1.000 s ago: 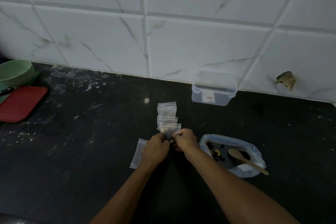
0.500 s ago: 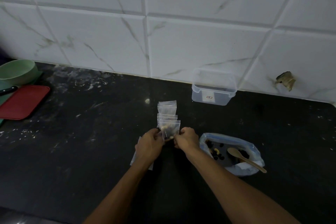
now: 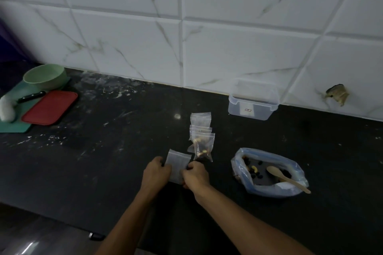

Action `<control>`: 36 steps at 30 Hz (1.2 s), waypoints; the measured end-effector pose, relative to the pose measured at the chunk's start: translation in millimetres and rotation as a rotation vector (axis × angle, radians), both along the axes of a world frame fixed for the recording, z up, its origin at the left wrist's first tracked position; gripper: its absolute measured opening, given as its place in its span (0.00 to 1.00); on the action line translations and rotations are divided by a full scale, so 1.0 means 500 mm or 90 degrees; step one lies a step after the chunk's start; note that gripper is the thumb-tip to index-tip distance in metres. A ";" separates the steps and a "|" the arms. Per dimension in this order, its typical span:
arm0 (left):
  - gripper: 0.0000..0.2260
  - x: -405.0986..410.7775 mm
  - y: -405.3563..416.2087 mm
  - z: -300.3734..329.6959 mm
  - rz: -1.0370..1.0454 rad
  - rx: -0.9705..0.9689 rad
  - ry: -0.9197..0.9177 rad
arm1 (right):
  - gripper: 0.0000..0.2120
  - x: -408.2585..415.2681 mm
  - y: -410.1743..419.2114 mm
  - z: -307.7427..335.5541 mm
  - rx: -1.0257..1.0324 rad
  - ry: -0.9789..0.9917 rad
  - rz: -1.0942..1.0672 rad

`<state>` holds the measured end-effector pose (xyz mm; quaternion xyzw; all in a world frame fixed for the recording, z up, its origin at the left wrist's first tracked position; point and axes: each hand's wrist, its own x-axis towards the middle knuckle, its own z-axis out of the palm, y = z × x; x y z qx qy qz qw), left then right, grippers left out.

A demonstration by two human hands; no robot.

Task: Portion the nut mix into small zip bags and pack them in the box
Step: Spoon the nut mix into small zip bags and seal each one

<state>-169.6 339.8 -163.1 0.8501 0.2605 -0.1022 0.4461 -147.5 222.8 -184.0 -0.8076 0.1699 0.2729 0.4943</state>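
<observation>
We see left hand (image 3: 155, 174) and right hand (image 3: 195, 174) each grasping an edge of the empty zip bag (image 3: 178, 164); filled bags (image 3: 202, 141) at twelve o'clock, box (image 3: 251, 102) at one.

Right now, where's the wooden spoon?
In the head view, the wooden spoon lies in the big open blue-rimmed plastic bag on the right, beyond the right hand.

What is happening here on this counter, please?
A person is portioning a nut mix. Both the left hand and the right hand grip an empty small zip bag. Filled small bags lie just beyond. The big bag of nut mix lies open to the right with a wooden spoon in it. The clear box by the wall looks empty.
</observation>
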 end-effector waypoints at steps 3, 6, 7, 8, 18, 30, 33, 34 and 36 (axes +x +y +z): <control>0.02 -0.014 -0.003 0.004 0.016 -0.018 0.005 | 0.08 -0.014 0.001 0.001 0.074 0.039 -0.068; 0.04 -0.028 -0.010 0.010 0.025 -0.068 0.030 | 0.06 -0.028 -0.008 0.015 0.119 0.079 -0.089; 0.04 -0.031 -0.015 0.014 0.022 -0.077 0.034 | 0.06 -0.032 -0.013 0.018 0.120 0.081 -0.077; 0.04 -0.035 -0.019 0.014 0.020 -0.086 0.038 | 0.06 -0.038 -0.018 0.022 0.120 0.073 -0.062; 0.13 -0.019 -0.119 0.128 -0.005 -0.266 -0.148 | 0.02 -0.069 -0.138 0.142 -0.039 -0.315 0.037; 0.12 0.021 -0.318 0.202 -0.116 -0.365 -0.029 | 0.06 -0.120 -0.319 0.160 -0.238 -0.554 -0.038; 0.11 0.024 -0.348 0.197 -0.163 -0.351 0.000 | 0.08 -0.134 -0.355 0.156 -0.245 -0.531 -0.059; 0.10 0.026 -0.354 0.195 -0.175 -0.346 0.009 | 0.08 -0.137 -0.364 0.154 -0.248 -0.519 -0.059; 0.07 0.030 -0.365 0.190 -0.206 -0.328 0.017 | 0.07 -0.144 -0.381 0.149 -0.251 -0.493 -0.054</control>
